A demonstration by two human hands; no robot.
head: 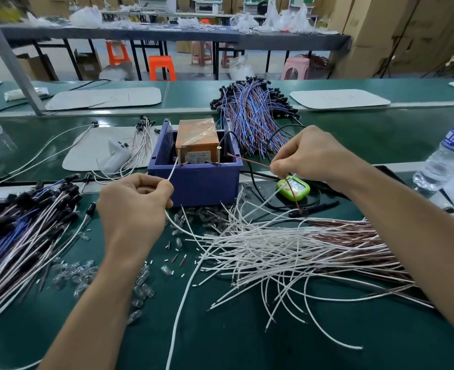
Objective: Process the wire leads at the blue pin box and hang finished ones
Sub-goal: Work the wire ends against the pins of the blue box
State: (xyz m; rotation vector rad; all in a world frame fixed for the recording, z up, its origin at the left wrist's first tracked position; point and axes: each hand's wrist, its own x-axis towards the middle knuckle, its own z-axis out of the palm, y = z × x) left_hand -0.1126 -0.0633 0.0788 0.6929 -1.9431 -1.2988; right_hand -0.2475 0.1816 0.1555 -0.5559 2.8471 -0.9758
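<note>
The green table fills the view. On it, from 3 to 5 o'clock, lies the largest heap: loose white and brown leads, spread like a fan. At 9 o'clock lies a thick bundle with black caps, and at 1 o'clock, farther away, a blue and brown bundle.

The blue pin box stands near the centre, a little toward 12 o'clock, and an orange block sits inside it. A water bottle stands at 3 o'clock, at the edge of the view.

The left hand is at 7 o'clock from the box. Its fingers are curled, and thumb and forefinger pinch a white lead. The end of this lead rises to the upright pin at the box's near left side; I cannot tell if it touches.

The right hand is at 3 o'clock from the box. Its fingertips are pressed together on a brown lead, whose free end points to 10 o'clock above the box's right corner.

A green counter lies under this hand. Small clear bulbs are scattered at 7 o'clock.
</note>
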